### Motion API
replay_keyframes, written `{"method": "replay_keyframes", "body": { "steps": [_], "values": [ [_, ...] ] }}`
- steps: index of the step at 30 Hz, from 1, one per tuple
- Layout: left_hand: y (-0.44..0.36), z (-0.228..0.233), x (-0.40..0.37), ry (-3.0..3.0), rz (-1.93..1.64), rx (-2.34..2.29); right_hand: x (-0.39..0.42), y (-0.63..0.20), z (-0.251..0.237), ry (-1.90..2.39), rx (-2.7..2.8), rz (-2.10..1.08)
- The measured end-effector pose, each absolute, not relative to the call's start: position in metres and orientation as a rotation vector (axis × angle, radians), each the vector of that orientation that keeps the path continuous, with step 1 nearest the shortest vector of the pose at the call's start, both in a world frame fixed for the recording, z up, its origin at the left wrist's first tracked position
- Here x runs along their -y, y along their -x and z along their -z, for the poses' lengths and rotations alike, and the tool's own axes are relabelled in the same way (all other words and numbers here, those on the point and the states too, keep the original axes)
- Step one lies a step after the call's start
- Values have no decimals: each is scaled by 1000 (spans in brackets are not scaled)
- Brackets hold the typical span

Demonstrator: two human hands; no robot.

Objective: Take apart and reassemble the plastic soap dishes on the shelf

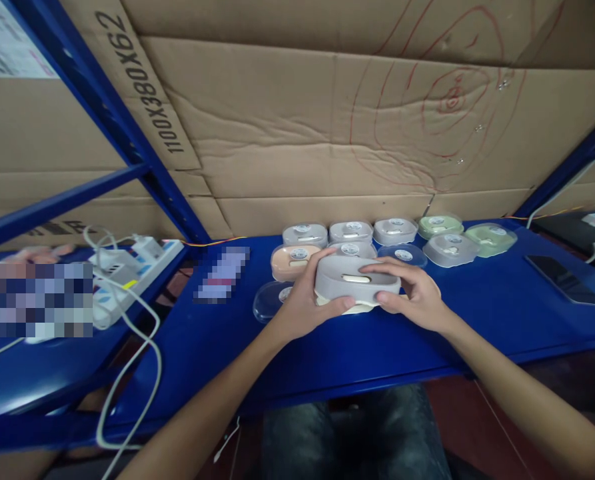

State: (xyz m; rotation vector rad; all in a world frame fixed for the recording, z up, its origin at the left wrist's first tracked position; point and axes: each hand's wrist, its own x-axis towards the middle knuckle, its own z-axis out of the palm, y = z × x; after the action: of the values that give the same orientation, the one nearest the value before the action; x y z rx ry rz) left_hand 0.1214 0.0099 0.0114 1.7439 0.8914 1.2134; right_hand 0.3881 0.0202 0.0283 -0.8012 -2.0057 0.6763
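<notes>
A pale grey oval case with a cream base, level, at six o'clock of the row of cases.

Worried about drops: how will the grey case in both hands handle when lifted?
The grey case looks rigid, smooth plastic, so probably light but slippery. Its rounded ends, gripped by left hand and right hand, could slide out.

Ten cases, two hands
</notes>
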Motion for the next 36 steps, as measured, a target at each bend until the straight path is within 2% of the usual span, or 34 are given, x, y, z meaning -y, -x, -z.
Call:
{"method": "replay_keyframes", "body": {
  "steps": [8,15,20,26,36],
  "values": [
    [-119,-14,-9,-1809,-1211,-929,-27,-406,-32,1032,1633,-599],
    [-114,-18,-8,-2070,-1298,-1003,-3,-485,-32,1280,1591,-175],
    [-122,-12,2,-2385,-1053,-915,21,-538,-1,1490,1599,-68],
    [-135,-5,16,-2699,-854,-582,28,-568,36,1427,1541,-23],
    [-136,-20,34,-2944,-341,-923,25,-561,32,1401,1752,45]
  ]
}}
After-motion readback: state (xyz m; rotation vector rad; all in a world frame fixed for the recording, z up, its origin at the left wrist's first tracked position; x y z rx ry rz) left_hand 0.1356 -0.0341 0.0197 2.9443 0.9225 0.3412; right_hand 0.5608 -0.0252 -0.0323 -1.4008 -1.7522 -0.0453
